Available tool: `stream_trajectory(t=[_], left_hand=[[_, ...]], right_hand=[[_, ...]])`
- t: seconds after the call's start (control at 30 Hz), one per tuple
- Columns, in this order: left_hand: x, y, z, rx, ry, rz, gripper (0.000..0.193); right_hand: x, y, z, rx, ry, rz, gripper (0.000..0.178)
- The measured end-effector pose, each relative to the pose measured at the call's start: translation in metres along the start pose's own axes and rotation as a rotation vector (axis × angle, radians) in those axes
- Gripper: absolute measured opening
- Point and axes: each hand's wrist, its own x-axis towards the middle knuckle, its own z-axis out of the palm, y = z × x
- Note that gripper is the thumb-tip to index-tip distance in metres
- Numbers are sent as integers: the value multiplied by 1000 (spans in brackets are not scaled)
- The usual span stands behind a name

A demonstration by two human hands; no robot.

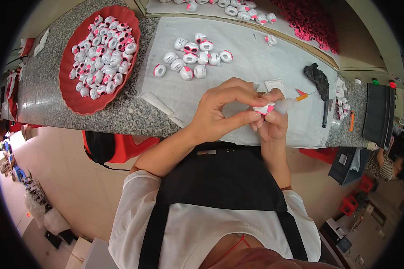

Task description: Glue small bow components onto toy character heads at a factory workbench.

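Above the near part of the white sheet, my left hand (222,107) pinches a small white-and-pink plastic head (264,109) between thumb and fingers. My right hand (274,119) closes on the same piece from the other side, its fingertips touching it. A translucent squeeze bottle (283,106) with an orange needle tip (302,97) sticks out of my right hand, the needle pointing right and away. Part of the bottle is hidden by the fingers. Beyond my left hand stands a loose group of similar white-and-pink heads (190,58).
A red scalloped bowl (67,92) heaped with such heads stands at left on the granite counter (40,94). Pink pieces (307,22) pile up at far right. A crumpled black bag (316,77), a black pen (324,114) and an orange marker (351,121) lie rightward.
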Motion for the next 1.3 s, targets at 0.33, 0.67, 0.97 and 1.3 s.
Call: stream_trajectory(t=[0.33,0.67,0.97,1.3], left_hand=[[4,6,3,-247,75,-158,25],[0,1,10,-67,120,-201,20],[4,-5,6,-213,52,-230,17],[16,6,14,-373,1,-270,14]], right_hand=[[4,-6,6,-148,34,31,29],[-3,-3,0,-195,165,22,26],[-7,-4,-2,-301,156,14,24],[-16,-5,8,-286,381,-4,25]])
